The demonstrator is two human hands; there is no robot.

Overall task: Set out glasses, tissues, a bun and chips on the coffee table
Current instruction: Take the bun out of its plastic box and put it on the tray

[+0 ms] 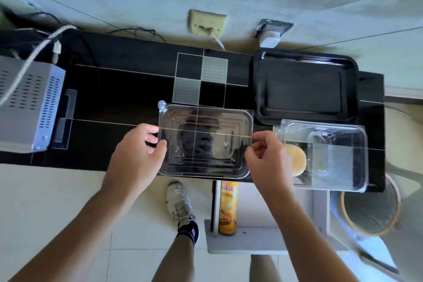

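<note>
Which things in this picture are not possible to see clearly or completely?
All in the head view:
- Bun: its left part is hidden behind the right hand.
- Chips can: its top is hidden under the table edge; the label print is too small to read.
- Glasses and tissues: none visible.
- Silver box: cut off by the left frame edge.
- Clear lid, gripped by the left hand too: reflections blur its surface.

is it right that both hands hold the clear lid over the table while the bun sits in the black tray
Not quite. The head view shows the left hand and right hand gripping the clear lid over the table, but the bun sits in the clear plastic container, not the black tray.
</note>
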